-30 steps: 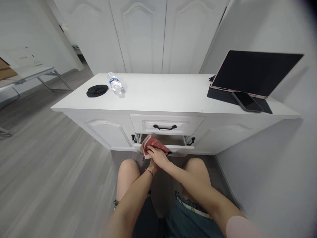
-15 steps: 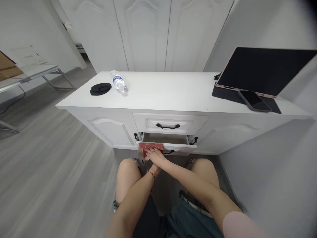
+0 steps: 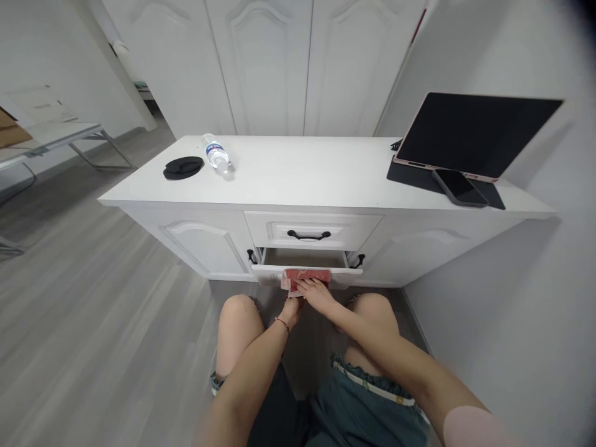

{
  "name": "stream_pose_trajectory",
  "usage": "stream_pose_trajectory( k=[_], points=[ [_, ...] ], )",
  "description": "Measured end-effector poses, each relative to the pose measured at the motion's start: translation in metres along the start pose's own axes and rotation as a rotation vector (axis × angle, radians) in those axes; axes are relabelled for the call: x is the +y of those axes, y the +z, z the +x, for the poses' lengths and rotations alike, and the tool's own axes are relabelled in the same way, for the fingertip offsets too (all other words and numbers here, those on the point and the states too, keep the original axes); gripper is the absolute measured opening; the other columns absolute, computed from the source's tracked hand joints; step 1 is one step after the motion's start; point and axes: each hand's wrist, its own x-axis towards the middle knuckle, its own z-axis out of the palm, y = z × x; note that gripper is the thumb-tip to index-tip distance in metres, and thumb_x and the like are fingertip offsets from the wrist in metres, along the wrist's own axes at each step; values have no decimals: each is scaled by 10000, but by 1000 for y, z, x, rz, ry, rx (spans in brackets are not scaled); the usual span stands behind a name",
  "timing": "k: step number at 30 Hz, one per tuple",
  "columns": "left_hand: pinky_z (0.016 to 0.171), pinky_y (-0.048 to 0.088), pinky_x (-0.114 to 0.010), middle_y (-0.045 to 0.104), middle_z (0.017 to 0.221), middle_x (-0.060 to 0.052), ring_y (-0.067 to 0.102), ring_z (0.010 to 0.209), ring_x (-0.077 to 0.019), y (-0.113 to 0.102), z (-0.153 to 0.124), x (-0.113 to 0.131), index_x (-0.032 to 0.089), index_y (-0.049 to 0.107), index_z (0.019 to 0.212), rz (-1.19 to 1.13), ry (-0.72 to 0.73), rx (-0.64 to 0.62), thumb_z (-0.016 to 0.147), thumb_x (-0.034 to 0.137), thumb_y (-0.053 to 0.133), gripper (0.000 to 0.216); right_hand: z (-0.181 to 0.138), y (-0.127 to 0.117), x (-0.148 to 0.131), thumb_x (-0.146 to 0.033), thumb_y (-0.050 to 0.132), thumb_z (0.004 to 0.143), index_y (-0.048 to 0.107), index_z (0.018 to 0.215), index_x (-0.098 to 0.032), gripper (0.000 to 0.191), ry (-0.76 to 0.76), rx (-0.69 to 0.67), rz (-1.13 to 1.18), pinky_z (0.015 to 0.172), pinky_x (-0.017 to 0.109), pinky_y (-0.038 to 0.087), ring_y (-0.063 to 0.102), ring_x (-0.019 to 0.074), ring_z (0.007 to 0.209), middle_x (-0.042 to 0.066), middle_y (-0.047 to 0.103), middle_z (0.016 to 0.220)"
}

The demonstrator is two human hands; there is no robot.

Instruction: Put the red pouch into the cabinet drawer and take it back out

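Observation:
The middle drawer point(image 3: 348, 270) of the white cabinet is pulled partway out. A red cloth with a pale pattern point(image 3: 302, 274) drapes over the top edge and down its front. My right hand point(image 3: 318, 296) presses the cloth against the drawer front, its fingers laid along the fabric. Lower and to the left is my left hand point(image 3: 292, 308), close under the cloth's lower edge. Its fingers are mostly hidden, and I cannot tell whether they hold the drawer or the cloth.
Above the open drawer is a closed one with a black handle point(image 3: 309, 235). The white countertop point(image 3: 298, 180) bears a clear plastic bottle point(image 3: 216, 153), a flat black object point(image 3: 183, 167), a dark-screened laptop or tablet point(image 3: 475, 133) and a phone point(image 3: 460, 187). My knees flank the drawer.
My right hand and the red cloth have slid rightward along the drawer front. My left hand stays low beside them. The view has shifted slightly.

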Motion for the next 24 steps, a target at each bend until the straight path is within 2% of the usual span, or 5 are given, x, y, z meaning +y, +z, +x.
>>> stream_pose_trajectory(
  k=[3,8,13,17,24],
  points=[
    [703,483,-264,649,744,-10,615,729,-144,2,2,-1,161,621,854,-18,5,-20,662,-40,599,279,-11,-3,6,-100,468,878,620,1169,-193,341,51,-4,15,959,408,426,543,230,1176,85,587,1327],
    [629,459,-219,629,704,33,600,644,-112,3,-2,1,193,574,838,-38,23,-36,564,-39,586,360,-30,-10,16,-103,424,891,620,1162,-200,348,174,-32,81,978,420,388,523,232,1183,75,583,1333],
    [602,447,-219,628,769,18,585,581,-89,3,-7,7,201,526,840,-45,-19,-24,611,-35,579,333,-49,-14,28,-68,404,858,613,1180,-203,407,251,-43,148,997,420,330,493,232,1201,91,573,1340],
    [655,458,-240,621,839,-5,633,663,-113,3,-8,12,201,515,897,-50,-64,25,692,7,596,293,-62,-12,38,-74,424,826,593,1217,-203,444,346,-63,167,993,429,304,485,249,1204,107,576,1327],
    [682,445,-218,581,742,29,631,683,-103,2,-5,18,208,500,852,-92,-42,71,755,22,578,223,-68,3,43,-102,425,815,567,1226,-204,447,505,-54,190,937,414,320,493,261,1169,123,588,1274]
  ],
)
